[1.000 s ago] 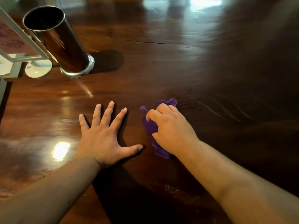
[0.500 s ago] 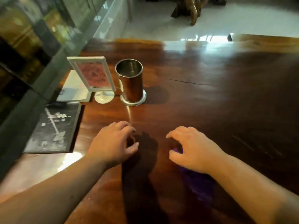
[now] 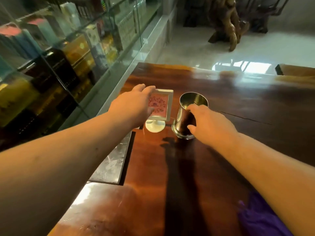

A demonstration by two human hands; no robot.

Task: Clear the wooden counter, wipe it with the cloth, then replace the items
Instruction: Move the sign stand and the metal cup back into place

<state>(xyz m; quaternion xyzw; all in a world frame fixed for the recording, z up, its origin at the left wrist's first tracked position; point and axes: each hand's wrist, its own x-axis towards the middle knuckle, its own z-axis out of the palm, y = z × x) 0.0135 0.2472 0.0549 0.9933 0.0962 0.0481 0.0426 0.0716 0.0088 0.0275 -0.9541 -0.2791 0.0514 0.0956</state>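
Note:
On the dark wooden counter [image 3: 247,106], a white-framed sign stand [image 3: 162,103] with a pink card rests on its round base at the left edge. My left hand [image 3: 133,106] grips the frame's upper left corner, fingers over the top and thumb on the front. Just right of it stands a shiny metal cup [image 3: 183,120], upright. My right hand [image 3: 209,125] wraps its near side, thumb low and fingers near the rim. The purple cloth [image 3: 259,218] lies loose on the counter at the bottom right, partly under my right forearm.
A flat black placard [image 3: 112,166] lies along the counter's left edge under my left forearm. A glass display case [image 3: 68,48] full of boxes runs along the left. Beyond the counter's far edge are a pale floor and a wooden sculpture [image 3: 228,24].
My right hand let go of the purple cloth, and both hands reached forward to the far left. The left hand now grips the sign stand and the right grips the metal cup.

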